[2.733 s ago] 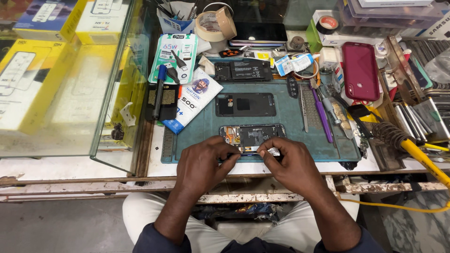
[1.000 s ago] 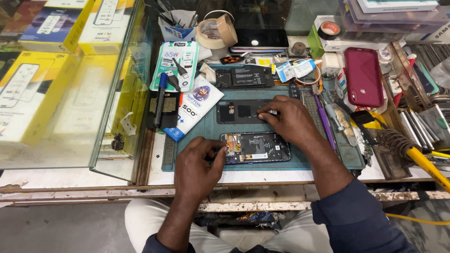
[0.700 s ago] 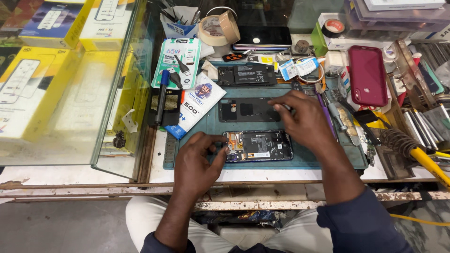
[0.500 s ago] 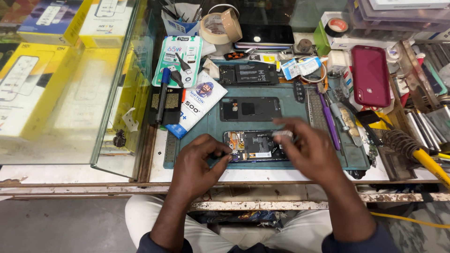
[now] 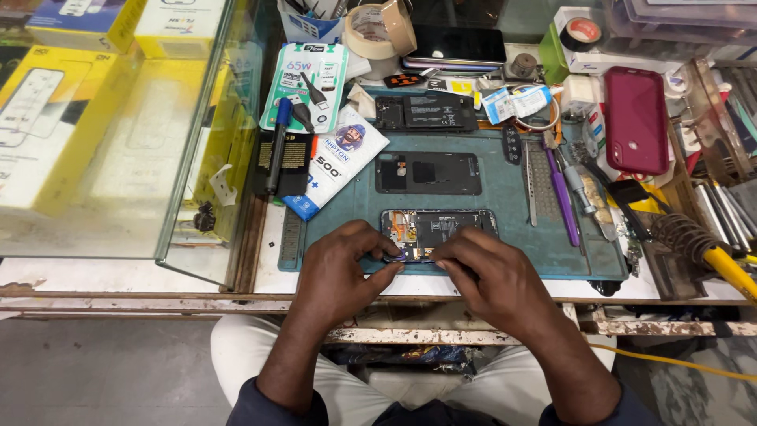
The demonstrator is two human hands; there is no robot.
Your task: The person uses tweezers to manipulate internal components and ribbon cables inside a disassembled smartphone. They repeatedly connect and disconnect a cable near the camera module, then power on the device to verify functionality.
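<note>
Left hand (image 5: 341, 272) pinched near-left edge of opened black smartphone with exposed circuit board (image 5: 439, 233) | right hand (image 5: 493, 280) fingertips pressed its near edge, grasp unclear | phone lay on teal rubber mat (image 5: 505, 229) | beyond: black back cover (image 5: 427, 173)

Matt teal rubber mat (image 5: 505, 244), glossy maroon plastic phone case (image 5: 635, 118), clear glass cabinet (image 5: 197, 158)

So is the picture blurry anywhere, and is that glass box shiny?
Head view: the opened phone, left hand and right hand are sharp and evenly lit, with only soft shadows under the hands on the green mat; the glass case shows pale reflections that haze the yellow boxes inside; the view's edges bend slightly, like a wide lens.
</note>
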